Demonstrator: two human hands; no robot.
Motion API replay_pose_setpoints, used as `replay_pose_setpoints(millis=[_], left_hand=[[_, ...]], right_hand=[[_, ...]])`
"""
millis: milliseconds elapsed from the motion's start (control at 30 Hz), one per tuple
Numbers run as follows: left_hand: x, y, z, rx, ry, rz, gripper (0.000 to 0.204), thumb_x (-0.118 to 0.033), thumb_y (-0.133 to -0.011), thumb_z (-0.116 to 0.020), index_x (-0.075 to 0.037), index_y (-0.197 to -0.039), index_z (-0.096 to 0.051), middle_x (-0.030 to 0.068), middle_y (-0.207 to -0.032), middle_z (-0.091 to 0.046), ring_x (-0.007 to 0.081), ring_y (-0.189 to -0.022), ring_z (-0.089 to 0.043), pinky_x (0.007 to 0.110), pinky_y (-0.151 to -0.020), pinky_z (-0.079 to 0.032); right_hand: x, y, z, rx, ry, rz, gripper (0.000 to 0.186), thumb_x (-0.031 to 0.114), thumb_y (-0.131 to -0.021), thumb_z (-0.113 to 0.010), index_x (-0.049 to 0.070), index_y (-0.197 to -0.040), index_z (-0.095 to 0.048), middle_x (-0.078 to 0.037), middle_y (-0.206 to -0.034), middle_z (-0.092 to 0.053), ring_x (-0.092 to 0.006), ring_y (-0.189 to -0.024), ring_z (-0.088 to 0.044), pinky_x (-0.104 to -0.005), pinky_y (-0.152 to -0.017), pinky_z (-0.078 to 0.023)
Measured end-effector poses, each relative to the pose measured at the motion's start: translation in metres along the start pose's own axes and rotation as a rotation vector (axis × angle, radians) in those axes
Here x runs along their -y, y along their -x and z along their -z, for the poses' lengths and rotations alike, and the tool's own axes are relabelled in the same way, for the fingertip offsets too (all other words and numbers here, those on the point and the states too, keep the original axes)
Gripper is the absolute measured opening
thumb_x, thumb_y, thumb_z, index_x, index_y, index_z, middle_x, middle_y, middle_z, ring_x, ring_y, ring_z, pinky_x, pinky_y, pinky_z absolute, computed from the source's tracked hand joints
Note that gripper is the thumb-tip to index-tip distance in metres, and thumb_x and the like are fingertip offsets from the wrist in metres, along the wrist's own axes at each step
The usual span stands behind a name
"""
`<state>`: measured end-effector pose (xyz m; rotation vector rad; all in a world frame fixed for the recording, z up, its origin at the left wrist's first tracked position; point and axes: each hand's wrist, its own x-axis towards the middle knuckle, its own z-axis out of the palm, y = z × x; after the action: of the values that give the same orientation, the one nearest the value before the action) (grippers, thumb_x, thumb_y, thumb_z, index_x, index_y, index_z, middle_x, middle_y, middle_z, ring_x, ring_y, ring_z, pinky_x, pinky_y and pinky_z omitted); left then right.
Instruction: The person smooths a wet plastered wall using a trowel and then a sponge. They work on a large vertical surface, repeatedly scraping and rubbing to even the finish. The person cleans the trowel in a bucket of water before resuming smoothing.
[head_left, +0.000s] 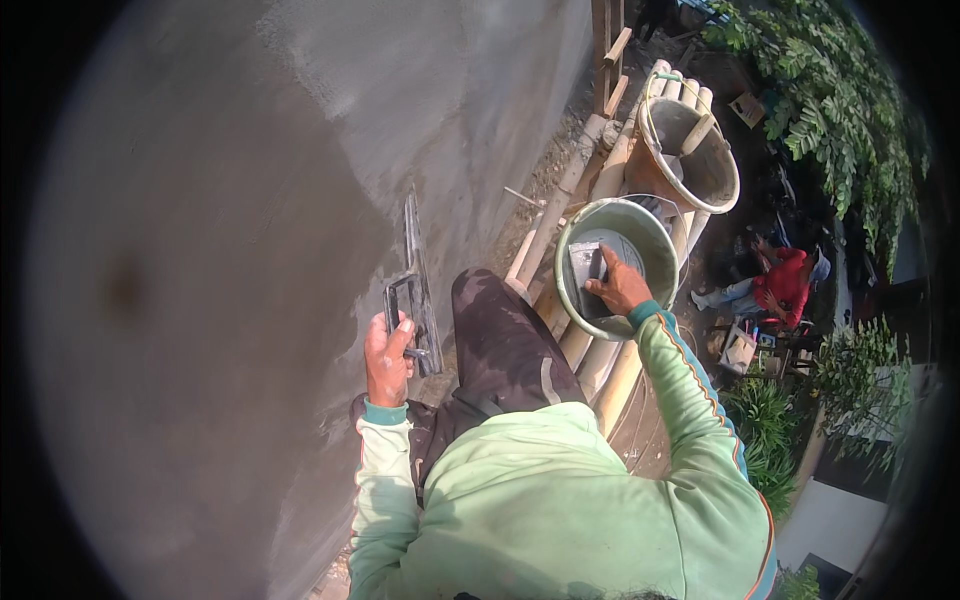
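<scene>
My left hand (pixel 386 358) is closed round the handle of a long plastering trowel (pixel 418 285), whose dark blade stands on edge beside the wall. Over a pale green bucket (pixel 568 270), my right hand (pixel 622 285) grips a wide, flat scraper (pixel 588 262) smeared with grey paste. The scraper is inside the bucket's mouth, above wet grey mix (pixel 622 248). Whether its edge touches the mix I cannot tell. Part of its handle is hidden under my fingers.
A plastered wall (pixel 220 250), damp and patchy, rises on my left. Bamboo poles (pixel 598 365) form a platform under the buckets. Beyond stands a second bucket (pixel 655 175) with a stick-like handle in it. Far below right, a person in red (pixel 788 285) is near leafy plants (pixel 830 110).
</scene>
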<state>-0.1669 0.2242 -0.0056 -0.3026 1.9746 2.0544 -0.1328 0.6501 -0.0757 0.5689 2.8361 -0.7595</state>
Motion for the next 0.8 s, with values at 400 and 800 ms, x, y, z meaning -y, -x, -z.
replay_pose_setpoints(millis=[400,800], left_hand=[[0.012,0.001,0.011,-0.086,-0.004,0.054,0.023,-0.022,-0.099,-0.066,-0.007,-0.114,-0.058,-0.0026,-0.080,-0.054,0.0020,-0.050,-0.043,0.019,-0.040,-0.034],[0.023,-0.013,0.009,-0.098,-0.039,0.117,0.021,-0.024,-0.100,-0.066,-0.010,-0.113,-0.057,-0.0022,-0.073,-0.052,0.0057,-0.048,-0.046,0.022,-0.038,-0.035]], right_hand=[[-0.097,-0.033,0.090,-1.161,-0.820,0.048,0.020,0.019,-0.107,-0.061,0.006,-0.117,-0.071,0.001,-0.087,-0.065,-0.0102,-0.076,-0.059,-0.0261,-0.071,-0.049],[-0.198,-0.010,-0.070,-0.475,-0.008,-0.015,0.035,0.018,-0.091,-0.062,0.007,-0.124,-0.067,-0.017,-0.121,-0.065,-0.0414,-0.107,-0.061,-0.0469,-0.092,-0.053]])
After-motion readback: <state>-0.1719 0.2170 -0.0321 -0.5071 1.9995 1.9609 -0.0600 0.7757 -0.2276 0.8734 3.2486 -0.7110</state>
